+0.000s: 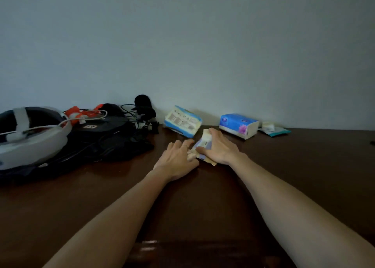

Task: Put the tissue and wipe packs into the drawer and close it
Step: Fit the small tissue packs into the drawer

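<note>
On the dark wooden top (203,202), both hands close around a small purple and cream tissue pack (204,144) at the middle. My left hand (178,158) lies on its left end and my right hand (220,148) wraps over its right side. Behind them a blue and white wipe pack (182,120) leans tilted near the wall. A blue tissue pack with a pink flower (239,125) lies to the right of it. A small teal wipe pack (274,128) sits further right by the wall. The drawer front is only dimly visible at the bottom edge.
At the left lie a white and black headset (30,134), a black bag (101,142), tangled cables (138,117) and an orange item (76,113). A plain wall rises behind the top.
</note>
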`<state>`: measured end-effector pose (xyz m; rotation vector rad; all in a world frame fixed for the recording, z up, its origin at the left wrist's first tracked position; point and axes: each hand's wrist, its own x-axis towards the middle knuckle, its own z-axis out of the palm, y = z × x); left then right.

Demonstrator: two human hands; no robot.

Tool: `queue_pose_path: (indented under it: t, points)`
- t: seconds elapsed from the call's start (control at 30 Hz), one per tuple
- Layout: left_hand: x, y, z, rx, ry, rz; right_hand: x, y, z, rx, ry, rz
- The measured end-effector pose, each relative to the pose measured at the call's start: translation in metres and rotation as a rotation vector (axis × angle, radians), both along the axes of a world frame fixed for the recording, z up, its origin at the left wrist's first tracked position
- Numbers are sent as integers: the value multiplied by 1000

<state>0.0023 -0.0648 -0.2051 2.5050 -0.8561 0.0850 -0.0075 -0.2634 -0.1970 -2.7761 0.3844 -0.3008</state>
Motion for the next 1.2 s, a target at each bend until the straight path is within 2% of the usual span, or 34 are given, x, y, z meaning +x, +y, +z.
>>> queue_pose_path:
  t: [0.1,0.2,0.37,0.43,0.5,0.6,0.73,0.83,0.9,0.93,0.97,1.03,1.07,1.13,1.2]
  points:
    - [-42,28,0,62,-52,-12,-51,21,-1,-105,1,23]
    - [-87,60,0,69,-76,-29,-105,37,5,-109,3,19]
    - [-159,110,-1,137,-206,-44,-191,57,14,-304,-136,12]
    - [-182,123,-3,120,-335,-23,-220,60,6,-192,-170,-28]
    - [-205,134,-7,1,-409,15,-245,61,-2,7,-179,-91]
    - [-244,149,-31,-217,-486,24,-275,69,-13,-54,-233,-37]
    - [-307,164,-89,-217,-489,-105,-320,92,-38,-14,-430,67]
    - [-338,176,-143,-214,-295,-92,-359,111,-94,144,-556,34]
    - [-348,185,-174,-330,31,-7,-376,121,-144,345,-546,-37]
    - [-350,188,-186,-418,260,24,-381,126,-168,527,-506,-107]
    - [-350,191,-199,-487,465,37,-384,131,-190,770,-427,-203]
    - [-349,199,-224,-536,697,82,-387,136,-234,1246,-125,-365]
    - [-348,204,-238,-566,791,150,-390,139,-254,1392,34,-400]
    - [-346,217,-264,-719,975,318,-396,144,-293,1464,254,-435]
    - [-343,227,-283,-973,1181,418,-400,156,-323,1350,413,-402]
